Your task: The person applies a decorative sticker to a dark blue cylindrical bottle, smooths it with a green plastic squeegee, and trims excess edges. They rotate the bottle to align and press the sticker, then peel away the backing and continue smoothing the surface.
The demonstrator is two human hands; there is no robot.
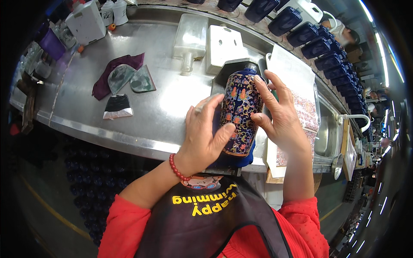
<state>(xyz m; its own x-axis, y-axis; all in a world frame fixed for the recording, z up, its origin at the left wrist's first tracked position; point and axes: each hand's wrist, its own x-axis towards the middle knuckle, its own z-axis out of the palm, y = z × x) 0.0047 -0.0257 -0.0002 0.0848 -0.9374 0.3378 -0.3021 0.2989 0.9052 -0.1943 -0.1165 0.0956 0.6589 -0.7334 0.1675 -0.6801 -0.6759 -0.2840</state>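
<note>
A dark blue ceramic bottle point(241, 112) with a dense floral pattern in orange, yellow and pale blue lies tilted on a dark stand, its short neck pointing away from me. My left hand point(202, 131) holds its left side, thumb across the lower front and fingers along the edge. Over the right side, my right hand point(279, 109) has its fingers spread, with fingertips by the shoulder and the thumb against the patterned face. Beneath the bottle's base shows a blue cloth point(234, 161). To the right, printed floral transfer sheets point(305, 105) lie partly under white paper.
On the steel table point(157, 103) stand a clear glass bottle point(189, 38) and a white block point(223, 43). A maroon cloth point(124, 64) and flat scraper pieces point(120, 77) lie left. Several plain blue bottles point(303, 34) line the far shelf. A sink point(328, 135) is at right.
</note>
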